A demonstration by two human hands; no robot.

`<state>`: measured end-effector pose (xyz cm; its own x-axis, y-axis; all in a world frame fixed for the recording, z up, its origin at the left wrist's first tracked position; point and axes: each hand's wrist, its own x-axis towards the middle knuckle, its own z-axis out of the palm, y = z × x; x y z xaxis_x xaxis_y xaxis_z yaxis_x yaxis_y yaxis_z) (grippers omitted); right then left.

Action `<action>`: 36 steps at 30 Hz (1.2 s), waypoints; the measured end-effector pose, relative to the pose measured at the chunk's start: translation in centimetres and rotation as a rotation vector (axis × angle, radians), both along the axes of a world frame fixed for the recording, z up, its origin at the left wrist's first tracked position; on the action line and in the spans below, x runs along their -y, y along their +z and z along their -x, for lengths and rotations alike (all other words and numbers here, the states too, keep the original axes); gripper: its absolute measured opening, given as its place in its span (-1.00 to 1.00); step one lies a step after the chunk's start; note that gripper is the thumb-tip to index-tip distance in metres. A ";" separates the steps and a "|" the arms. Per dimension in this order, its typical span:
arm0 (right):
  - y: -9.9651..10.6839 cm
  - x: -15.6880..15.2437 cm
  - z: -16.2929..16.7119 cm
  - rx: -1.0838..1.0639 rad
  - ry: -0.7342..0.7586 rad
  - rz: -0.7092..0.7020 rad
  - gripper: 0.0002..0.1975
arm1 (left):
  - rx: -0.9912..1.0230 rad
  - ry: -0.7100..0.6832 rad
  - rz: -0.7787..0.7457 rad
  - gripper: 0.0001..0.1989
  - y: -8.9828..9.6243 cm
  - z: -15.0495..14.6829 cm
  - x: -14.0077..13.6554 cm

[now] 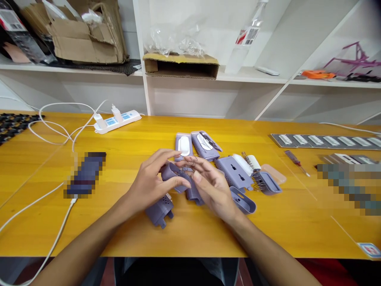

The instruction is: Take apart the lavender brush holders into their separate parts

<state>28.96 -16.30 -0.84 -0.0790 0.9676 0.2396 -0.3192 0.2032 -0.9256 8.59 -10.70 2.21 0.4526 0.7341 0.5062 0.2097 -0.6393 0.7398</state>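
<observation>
My left hand [149,180] grips a small purple plastic part [169,171] between thumb and fingers, above the table. Close beside it, my right hand [212,188] has its thumb and fingers drawn together. A thin dark wire-like piece [193,159] shows at its fingertips, but what they pinch is mostly hidden. Under my left hand lies a purple perforated housing [160,210] with tabs. Two purple cases with white oval parts, a left case [178,139] and a right case [202,147], lie beyond my hands. A purple oval tray [244,200] is beside my right wrist.
Right of my hands are a slotted purple housing [233,172], metal springs [259,180] and a purple frame [270,183]. A screwdriver [296,162] lies farther right, before a metal strip [324,141]. At left are a phone [86,174], white cables and a power strip [119,121].
</observation>
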 end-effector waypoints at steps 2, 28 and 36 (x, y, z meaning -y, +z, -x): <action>-0.3 -0.5 -0.2 0.011 -0.050 0.017 -0.68 | 0.010 0.018 -0.053 -0.38 -0.4 0.2 -0.2; 1.8 0.5 0.3 0.212 -0.397 -0.180 -0.93 | 0.066 -0.232 0.321 -0.51 1.5 1.2 -0.1; 1.2 -0.2 -0.4 0.372 -0.294 -0.328 -0.76 | 0.142 -0.266 0.328 -0.37 0.9 0.6 0.0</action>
<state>29.38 -16.13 0.36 0.0459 0.8416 0.5382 0.1293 0.5293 -0.8385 7.95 -10.66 3.09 0.5901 0.7339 0.3365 -0.0482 -0.3840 0.9221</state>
